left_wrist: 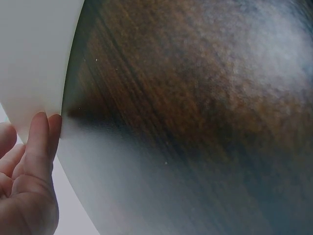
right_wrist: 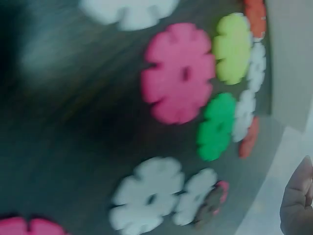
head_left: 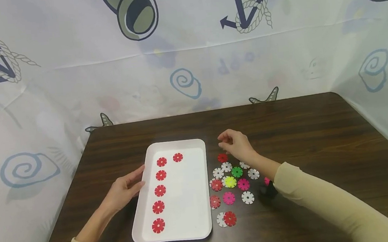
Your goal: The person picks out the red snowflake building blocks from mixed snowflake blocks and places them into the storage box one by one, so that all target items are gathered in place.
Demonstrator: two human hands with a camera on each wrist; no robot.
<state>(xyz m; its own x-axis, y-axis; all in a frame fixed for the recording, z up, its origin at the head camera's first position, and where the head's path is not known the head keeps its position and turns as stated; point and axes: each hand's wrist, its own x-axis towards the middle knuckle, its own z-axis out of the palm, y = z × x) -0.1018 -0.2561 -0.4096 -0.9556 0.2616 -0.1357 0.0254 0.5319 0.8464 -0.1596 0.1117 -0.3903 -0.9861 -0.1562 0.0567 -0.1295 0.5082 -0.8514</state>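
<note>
Dark wood table (head_left: 305, 133) stands before a sea-patterned cloth (head_left: 231, 69) on my feed. I judge that reach hinges on the upper red disc (head_left: 222, 157): it lies flat, just nearside of my right hand (head_left: 237, 146), the closer one, whose fingers bend loosely with nothing visible between them. Round, it offers no long axis. My left hand (head_left: 123, 187), fingers fairly straight, touches the far-left rim of the white tray (head_left: 188, 200), which lies left of the disc.

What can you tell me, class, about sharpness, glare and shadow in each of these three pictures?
Head view: bright, fairly sharp, the red discs on the white tray easily made out; left wrist view: dim, pale glare on the table at upper right, dark shadow beside the tray's edge; right wrist view: murky, the large pink disc soft-edged.
</note>
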